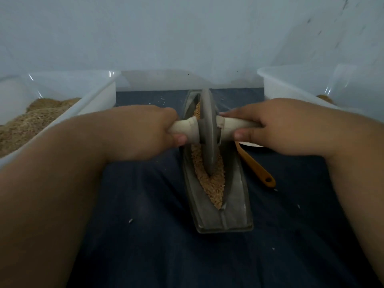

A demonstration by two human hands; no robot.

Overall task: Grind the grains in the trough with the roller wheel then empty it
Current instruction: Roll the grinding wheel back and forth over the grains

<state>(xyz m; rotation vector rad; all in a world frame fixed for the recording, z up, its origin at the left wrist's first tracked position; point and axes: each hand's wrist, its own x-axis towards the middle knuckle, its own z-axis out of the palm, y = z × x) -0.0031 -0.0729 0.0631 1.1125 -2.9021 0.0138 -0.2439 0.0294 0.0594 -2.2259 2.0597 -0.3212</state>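
The trough (234, 204) lies in the middle of the worktop (145, 235), which a dark blue cloth covers. Its long axis runs from the near edge towards the far edge. Grains (212, 183) fill its groove in a tan strip, heaped towards the near tip.

The wheel (207, 129) stands upright on its edge in the groove, in the far half of the trough, with its lower rim sunk into the grains. A pale wooden handle (185, 127) passes through its hub and sticks out on both sides.

The left hand (143, 129) grips the left end of the handle, fingers over the top and thumb beneath. The right hand (276, 125) grips the right end the same way, its fingertips near the hub.

An orange tool (257, 169) lies just right of the trough, its end with a hanging hole pointing to the near edge. Its other end is hidden under the right hand.

At the left edge stands a clear left bin (93, 96) holding a heap of brown meal (37, 115). At the right edge stands a right bin (291, 84), with a little tan matter showing inside. A back bin (166, 80) sits along the far edge, between the other two. A few stray white specks (130, 220) lie on the cloth.
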